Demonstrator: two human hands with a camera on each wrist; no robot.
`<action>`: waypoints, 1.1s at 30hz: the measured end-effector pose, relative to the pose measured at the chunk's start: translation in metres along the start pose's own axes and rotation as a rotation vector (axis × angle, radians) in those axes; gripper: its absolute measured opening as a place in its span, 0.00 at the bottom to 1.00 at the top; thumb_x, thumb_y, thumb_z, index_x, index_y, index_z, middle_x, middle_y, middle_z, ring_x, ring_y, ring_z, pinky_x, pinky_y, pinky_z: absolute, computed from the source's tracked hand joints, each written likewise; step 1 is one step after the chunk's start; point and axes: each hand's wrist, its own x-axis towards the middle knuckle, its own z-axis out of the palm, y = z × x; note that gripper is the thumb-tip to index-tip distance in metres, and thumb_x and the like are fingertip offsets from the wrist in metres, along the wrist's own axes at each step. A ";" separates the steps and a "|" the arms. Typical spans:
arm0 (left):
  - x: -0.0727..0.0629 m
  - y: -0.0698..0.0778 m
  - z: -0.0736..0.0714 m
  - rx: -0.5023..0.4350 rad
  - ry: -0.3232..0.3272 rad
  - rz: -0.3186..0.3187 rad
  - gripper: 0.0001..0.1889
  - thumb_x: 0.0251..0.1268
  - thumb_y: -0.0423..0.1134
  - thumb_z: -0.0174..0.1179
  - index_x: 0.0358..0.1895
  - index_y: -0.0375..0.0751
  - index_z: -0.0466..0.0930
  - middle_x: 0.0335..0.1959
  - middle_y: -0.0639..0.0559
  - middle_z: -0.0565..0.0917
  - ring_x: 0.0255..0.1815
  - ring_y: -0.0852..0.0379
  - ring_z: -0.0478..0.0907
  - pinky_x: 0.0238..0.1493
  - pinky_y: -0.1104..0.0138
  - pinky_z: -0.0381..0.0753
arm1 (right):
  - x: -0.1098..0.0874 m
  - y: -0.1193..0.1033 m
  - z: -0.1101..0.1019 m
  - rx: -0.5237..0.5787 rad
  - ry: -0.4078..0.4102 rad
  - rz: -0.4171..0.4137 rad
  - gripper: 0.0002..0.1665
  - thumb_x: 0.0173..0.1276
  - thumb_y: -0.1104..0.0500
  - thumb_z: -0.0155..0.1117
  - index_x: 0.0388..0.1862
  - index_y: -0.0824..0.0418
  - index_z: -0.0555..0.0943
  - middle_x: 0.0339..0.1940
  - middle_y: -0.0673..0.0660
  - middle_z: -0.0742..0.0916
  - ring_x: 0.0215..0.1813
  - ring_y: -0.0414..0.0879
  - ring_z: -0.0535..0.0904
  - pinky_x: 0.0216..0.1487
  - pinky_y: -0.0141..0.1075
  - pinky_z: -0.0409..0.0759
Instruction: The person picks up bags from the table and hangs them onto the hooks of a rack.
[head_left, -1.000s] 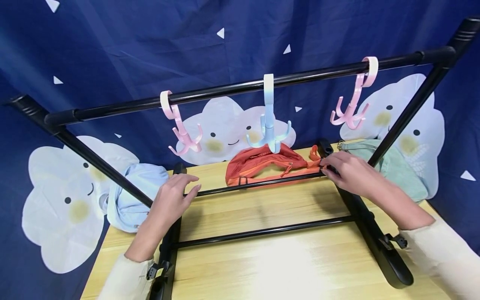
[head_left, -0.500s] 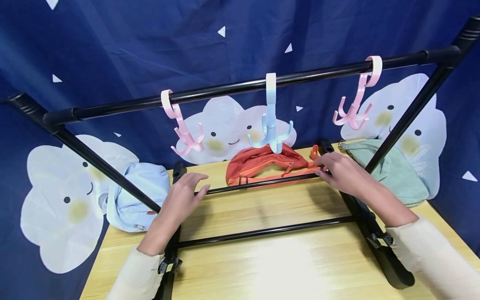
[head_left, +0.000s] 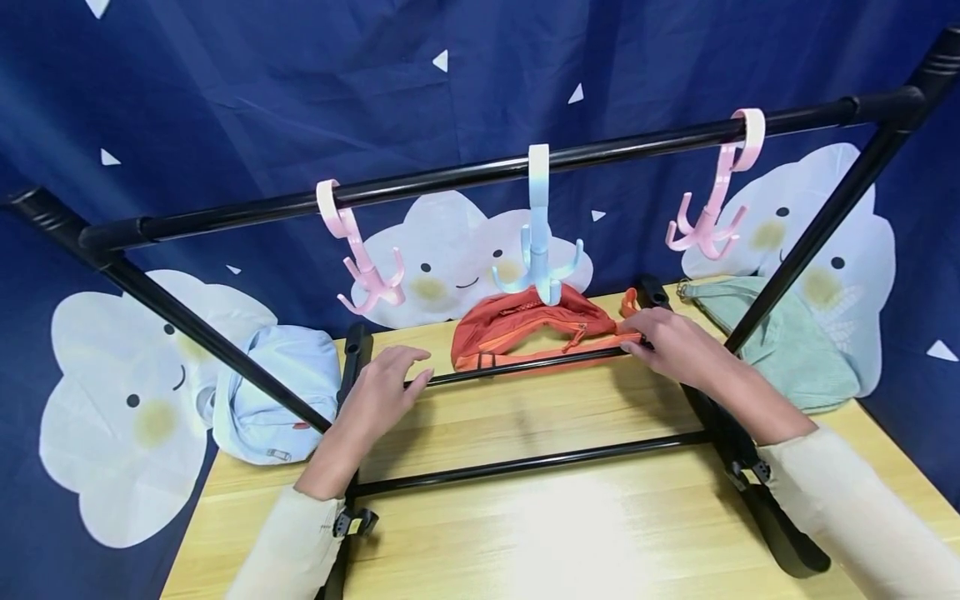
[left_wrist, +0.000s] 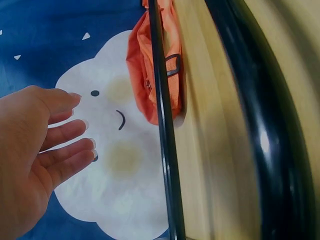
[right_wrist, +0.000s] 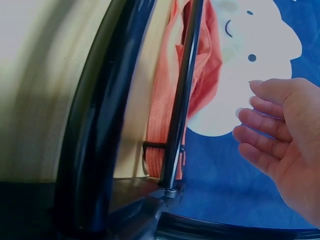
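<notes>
My left hand hovers inside the left side of a black rack with its fingers loosely bent, and nothing is between them. Toward the right side, my right hand hangs over the lower rear bar, near the strap end of a red-orange waist bag. The right wrist view shows those right fingers relaxed and apart from the bar and bag. Behind the lower rear bar, the waist bag lies on the table, its strap toward me. A light blue bag lies outside the rack at left.
Pink hooks and a blue hook hang from the rack's top bar. Outside the right post lies a green bag. A lower front bar crosses above the wooden table. Behind stands a blue curtain.
Both hands have drifted inward: the left to the right, the right slightly to the left. The bags stay where they were.
</notes>
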 end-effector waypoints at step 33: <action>0.040 0.022 0.044 -0.062 -0.080 0.079 0.12 0.75 0.40 0.64 0.54 0.40 0.87 0.52 0.48 0.89 0.57 0.49 0.86 0.60 0.57 0.85 | 0.018 0.012 0.022 0.001 -0.141 0.016 0.09 0.65 0.67 0.73 0.45 0.64 0.88 0.40 0.60 0.90 0.40 0.52 0.85 0.44 0.48 0.86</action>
